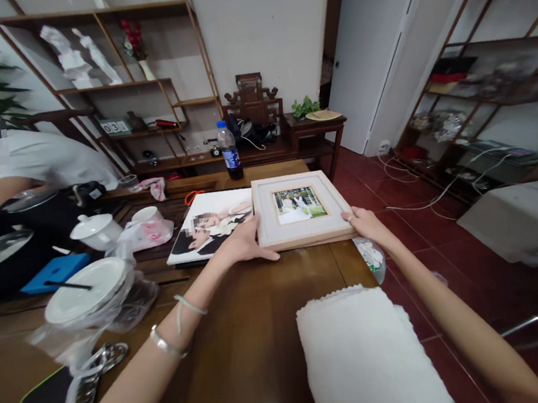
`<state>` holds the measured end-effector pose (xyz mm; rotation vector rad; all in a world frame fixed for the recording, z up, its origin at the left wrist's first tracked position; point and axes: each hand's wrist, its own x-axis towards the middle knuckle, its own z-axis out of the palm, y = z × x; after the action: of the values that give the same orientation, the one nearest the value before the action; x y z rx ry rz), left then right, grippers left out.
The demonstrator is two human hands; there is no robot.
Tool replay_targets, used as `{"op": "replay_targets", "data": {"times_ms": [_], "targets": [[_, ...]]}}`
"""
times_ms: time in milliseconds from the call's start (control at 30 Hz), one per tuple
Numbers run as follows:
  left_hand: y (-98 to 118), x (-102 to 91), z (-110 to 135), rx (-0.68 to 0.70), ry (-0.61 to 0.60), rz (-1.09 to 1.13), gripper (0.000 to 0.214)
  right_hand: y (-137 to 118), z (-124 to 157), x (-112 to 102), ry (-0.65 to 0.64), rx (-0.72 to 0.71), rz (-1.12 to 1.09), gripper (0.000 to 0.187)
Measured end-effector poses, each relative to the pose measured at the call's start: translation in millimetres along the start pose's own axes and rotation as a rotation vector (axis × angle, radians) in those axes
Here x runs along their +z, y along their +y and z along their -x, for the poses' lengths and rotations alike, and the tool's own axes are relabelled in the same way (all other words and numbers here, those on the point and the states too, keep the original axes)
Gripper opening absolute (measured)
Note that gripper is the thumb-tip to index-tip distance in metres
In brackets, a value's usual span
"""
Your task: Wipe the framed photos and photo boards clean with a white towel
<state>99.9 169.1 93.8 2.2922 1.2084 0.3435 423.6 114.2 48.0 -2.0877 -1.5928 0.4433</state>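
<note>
A pale wooden picture frame (265, 225) with a wide light mat and a small photo of a couple outdoors lies near the table's far right edge. My left hand (244, 242) holds its near left corner, thumb along the front side and fingers at the left side. On the opposite side, my right hand (364, 224) grips the right edge, its fingers partly hidden. Left of the frame, close against it, is a white-edged photo print (217, 224) of two people. A folded white cloth (366, 353) with a scalloped edge lies nearer to me on the table.
A cola bottle (229, 151) with a blue cap stands behind the frame. To the left are a white lidded cup (96, 232), a blue box (55, 273), a white lidded container (87, 292) in plastic and dark pots. A person in white (47, 153) bends over at far left.
</note>
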Motion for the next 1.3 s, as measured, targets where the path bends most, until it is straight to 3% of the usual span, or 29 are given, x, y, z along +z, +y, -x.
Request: {"op": "replay_targets", "data": {"times_ms": [167, 333, 533, 800, 1300], "targets": [[-8, 18.4, 1, -0.077, 0.023, 0.057, 0.067, -1, -1, -7, -0.042, -0.066, -0.006, 0.032], [-10, 22.9, 3, -0.056, 0.062, -0.044, 0.051, 4, -2, -8, -0.072, -0.114, 0.012, 0.032], [-16, 27.8, 4, -0.076, 0.078, -0.068, 0.057, 4, -2, -9, -0.108, -0.107, 0.068, 0.033], [-22, 37.8, 5, -0.071, 0.116, -0.111, 0.046, 4, -1, -8, -0.109, -0.09, 0.055, 0.035], [-23, 50.2, 12, -0.086, 0.11, -0.169, 0.063, 0, 0, -10, -0.102, -0.077, 0.064, 0.032]]}}
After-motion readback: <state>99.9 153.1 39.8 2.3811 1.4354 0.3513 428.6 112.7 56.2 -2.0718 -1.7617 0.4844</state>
